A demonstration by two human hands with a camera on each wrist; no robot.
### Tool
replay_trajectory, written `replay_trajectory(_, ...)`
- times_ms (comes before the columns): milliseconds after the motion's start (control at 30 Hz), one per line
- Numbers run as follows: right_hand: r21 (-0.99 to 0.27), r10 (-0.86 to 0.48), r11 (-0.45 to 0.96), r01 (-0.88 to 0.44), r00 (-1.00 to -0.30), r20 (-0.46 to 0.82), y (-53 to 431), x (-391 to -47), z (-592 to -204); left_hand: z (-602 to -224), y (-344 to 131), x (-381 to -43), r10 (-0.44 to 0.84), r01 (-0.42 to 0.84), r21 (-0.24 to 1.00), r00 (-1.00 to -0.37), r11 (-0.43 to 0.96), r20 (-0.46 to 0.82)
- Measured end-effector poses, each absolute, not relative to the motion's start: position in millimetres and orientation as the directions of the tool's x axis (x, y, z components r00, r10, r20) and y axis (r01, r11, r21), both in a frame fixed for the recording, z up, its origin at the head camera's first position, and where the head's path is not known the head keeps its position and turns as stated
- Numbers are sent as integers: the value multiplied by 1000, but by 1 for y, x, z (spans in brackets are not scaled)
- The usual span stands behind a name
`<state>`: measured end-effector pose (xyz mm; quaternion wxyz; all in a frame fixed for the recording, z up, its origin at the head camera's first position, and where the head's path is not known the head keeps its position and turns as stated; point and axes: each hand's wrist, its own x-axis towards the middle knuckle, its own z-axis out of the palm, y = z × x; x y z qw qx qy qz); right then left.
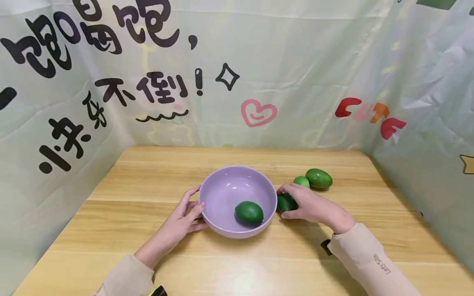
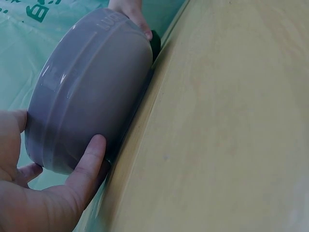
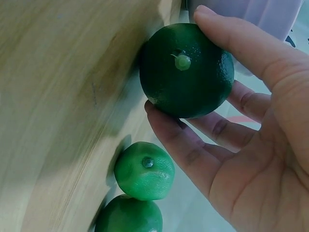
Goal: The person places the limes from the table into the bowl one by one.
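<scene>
A glossy lilac bowl [image 1: 218, 193] stands upright on the table, with one dark green avocado [image 1: 249, 213] lying inside it. My left hand [image 1: 185, 214] grips the bowl's left side, thumb at the rim and fingers spread along the wall. Just right of the bowl, my right hand [image 1: 309, 205] holds a second dark green avocado [image 3: 186, 72] between thumb and fingers. Its pale stem nub faces the right wrist camera. Beyond that hand lie a bright green lime [image 1: 301, 181] and a larger oval green fruit [image 1: 319, 179], side by side.
The wooden table [image 1: 148, 181] runs back to a printed cloth wall [image 1: 303, 74], and more cloth closes off both sides. A small black object [image 1: 326, 247] shows beside the right cuff, and a black and yellow one [image 1: 159, 291] by the left sleeve.
</scene>
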<state>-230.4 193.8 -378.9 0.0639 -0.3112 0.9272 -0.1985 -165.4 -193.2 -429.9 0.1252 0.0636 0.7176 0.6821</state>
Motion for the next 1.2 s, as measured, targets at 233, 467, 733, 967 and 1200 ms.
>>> replay_trajectory(233, -402, -609, 723, -561, -793, 10, 194, -232, -378, -429, -193, -166, 260, -78, 995, -961, 55, -90)
replay_trajectory(467, -410, -610, 723, -557, -793, 1, 193, -231, -378, -431, -194, -165, 259, -87, 995, -961, 51, -97)
replay_trajectory(733, -408, -608, 722, -558, -794, 10, 193, -230, -377, -432, -194, -165, 255, -93, 995, -962, 45, -101)
replay_trajectory(967, -413, -605, 726, -550, -796, -4, 193, -231, -377, -432, -193, -166, 257, -91, 995, -961, 46, -100)
replay_trajectory(1200, -413, -606, 725, -551, -796, -1, 193, -231, -378, -431, -193, -166, 259, -89, 995, -961, 47, -99)
